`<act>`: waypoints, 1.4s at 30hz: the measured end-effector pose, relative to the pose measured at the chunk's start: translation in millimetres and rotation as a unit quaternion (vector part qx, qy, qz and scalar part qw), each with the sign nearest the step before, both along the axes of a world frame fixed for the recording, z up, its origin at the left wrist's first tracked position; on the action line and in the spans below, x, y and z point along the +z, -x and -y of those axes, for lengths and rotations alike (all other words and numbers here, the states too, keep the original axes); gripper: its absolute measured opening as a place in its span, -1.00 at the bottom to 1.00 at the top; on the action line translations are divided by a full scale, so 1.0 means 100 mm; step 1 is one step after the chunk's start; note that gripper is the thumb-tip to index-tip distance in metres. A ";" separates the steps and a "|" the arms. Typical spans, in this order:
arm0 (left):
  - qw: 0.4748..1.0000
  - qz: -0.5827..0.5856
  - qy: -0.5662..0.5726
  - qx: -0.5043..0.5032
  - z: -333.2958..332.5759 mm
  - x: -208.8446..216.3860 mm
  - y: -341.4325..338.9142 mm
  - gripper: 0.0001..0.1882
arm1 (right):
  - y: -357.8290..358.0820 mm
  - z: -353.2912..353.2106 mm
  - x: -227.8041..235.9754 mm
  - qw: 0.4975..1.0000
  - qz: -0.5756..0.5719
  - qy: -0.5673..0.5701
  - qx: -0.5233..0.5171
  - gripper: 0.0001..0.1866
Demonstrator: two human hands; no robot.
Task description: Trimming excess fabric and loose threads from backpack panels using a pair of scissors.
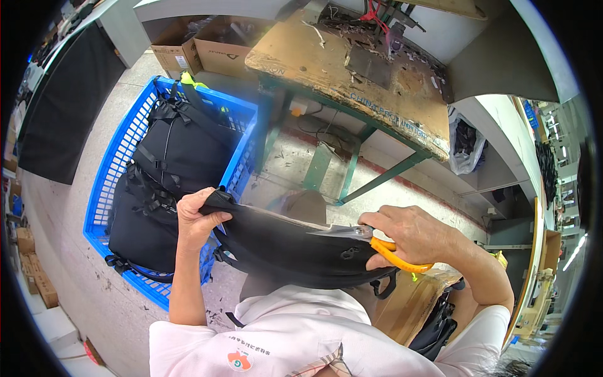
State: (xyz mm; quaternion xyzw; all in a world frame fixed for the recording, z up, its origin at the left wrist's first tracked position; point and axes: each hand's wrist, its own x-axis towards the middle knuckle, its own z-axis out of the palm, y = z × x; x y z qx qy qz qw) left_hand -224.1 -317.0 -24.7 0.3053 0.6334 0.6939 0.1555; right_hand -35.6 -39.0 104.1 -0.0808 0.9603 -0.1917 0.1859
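Note:
A black fabric bag (289,245) is stretched across my lap, its upper edge showing a pale strip. My left hand (198,217) pinches the bag's left corner between thumb and fingers. In my right hand (411,235) is a pair of scissors (392,252) with orange handles. Their metal blades point left and lie along the bag's upper edge, near its right part. I cannot tell whether the blade tips touch the fabric or a thread. The bag's underside is hidden.
On the left stands a blue plastic basket (95,207) with black strapped bags (182,151) inside. Ahead is a worn wooden table (295,53) on green metal legs. Cardboard boxes (229,50) sit behind the basket; another carton (402,308) and black bags lie by my right side.

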 end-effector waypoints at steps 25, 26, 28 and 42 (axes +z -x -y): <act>0.959 0.190 0.152 -0.143 0.16 0.20 0.13 -0.61 | -0.08 0.03 -0.19 0.998 0.007 0.067 -0.003 -0.45; 0.962 0.180 0.156 -0.137 0.11 0.25 0.09 -0.63 | -0.07 0.04 -0.18 0.998 0.009 0.066 -0.005 -0.45; 0.971 0.117 0.135 -0.156 0.16 0.14 0.06 -0.63 | -0.03 0.10 -0.14 0.999 0.018 0.044 -0.009 -0.48; 0.969 0.179 0.097 -0.141 0.14 0.30 0.11 -0.48 | 0.01 0.24 -0.19 0.998 0.006 0.058 -0.005 -0.47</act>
